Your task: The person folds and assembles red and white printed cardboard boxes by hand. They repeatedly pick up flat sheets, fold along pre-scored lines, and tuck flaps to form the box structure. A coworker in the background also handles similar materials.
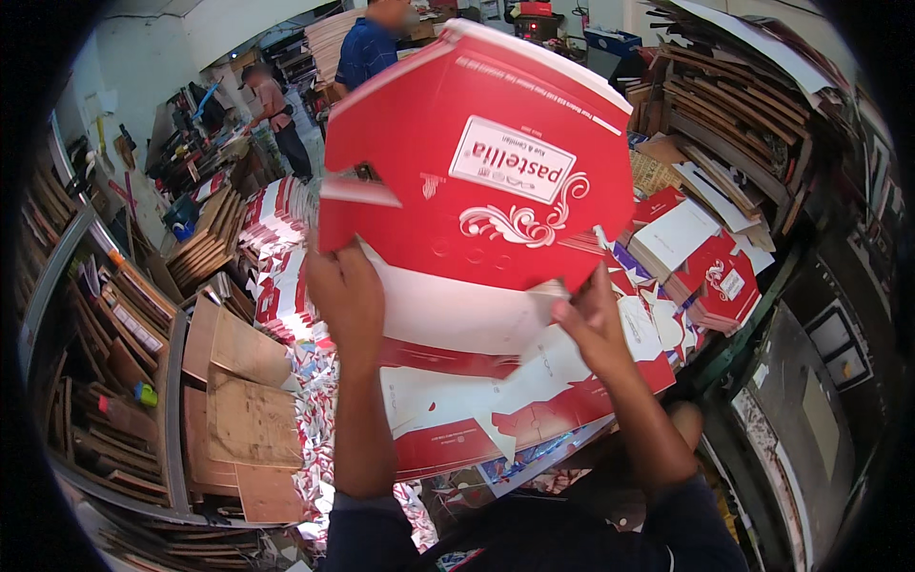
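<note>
Raised in front of me is a stack of red die-cut cardboard box blanks (400, 229), printed with white swirls and a white label panel. My left hand (349, 291) grips its lower left edge, fingers partly hidden behind the card. At the lower right edge my right hand (593, 319) is closed on the same stack, thumb to the front. Several layers show along the top edge. Below, over my lap, lie red and white printed sheets (534, 419) with torn-looking, jagged cut edges.
To the right stand piled red and white blanks (729, 276), below a rack of flat wooden boards (734, 114). Left are brown boards (250, 410), a shelf of boards (124, 334) and heaped paper scraps (316, 400). Two people (367, 52) are farther back.
</note>
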`<state>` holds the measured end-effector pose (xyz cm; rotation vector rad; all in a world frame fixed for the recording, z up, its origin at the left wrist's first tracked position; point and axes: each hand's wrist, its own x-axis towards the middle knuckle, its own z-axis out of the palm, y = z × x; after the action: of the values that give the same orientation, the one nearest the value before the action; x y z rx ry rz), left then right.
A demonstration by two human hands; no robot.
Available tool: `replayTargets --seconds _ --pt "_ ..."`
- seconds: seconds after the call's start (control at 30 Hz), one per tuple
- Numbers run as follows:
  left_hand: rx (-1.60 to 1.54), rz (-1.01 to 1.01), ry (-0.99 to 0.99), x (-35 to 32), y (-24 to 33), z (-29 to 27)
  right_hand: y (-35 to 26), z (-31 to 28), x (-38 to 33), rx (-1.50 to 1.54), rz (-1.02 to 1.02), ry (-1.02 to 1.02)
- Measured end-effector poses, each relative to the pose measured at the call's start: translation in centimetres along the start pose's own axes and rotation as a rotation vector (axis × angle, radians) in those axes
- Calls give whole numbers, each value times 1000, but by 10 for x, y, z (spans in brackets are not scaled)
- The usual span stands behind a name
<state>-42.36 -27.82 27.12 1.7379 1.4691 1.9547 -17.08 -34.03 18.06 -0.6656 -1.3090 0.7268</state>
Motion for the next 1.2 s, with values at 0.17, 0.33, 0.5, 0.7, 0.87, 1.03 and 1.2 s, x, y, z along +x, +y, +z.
replayTargets --seconds 0.17,0.33,0.5,0.7,0.87,1.03,1.2 --pt "-219 -182 2 -41 -61 19 12 12 27 34 -28 298" --pt "-122 -304 -298 -61 -88 4 7 2 33 -13 5 221" --pt "-270 -226 -478 -77 -118 -6 27 -17 19 -156 -13 142" --pt "-330 -317 -624 -74 -126 -21 34 -17 12 -121 104 168" --pt "-769 -320 -745 -68 -136 -36 27 -7 15 -39 180 172" --pt "-558 -450 -687 -64 -125 -17 23 -24 10 -202 348 -23" --pt "-606 -330 -538 -84 -132 -3 44 -34 -14 -188 352 85"
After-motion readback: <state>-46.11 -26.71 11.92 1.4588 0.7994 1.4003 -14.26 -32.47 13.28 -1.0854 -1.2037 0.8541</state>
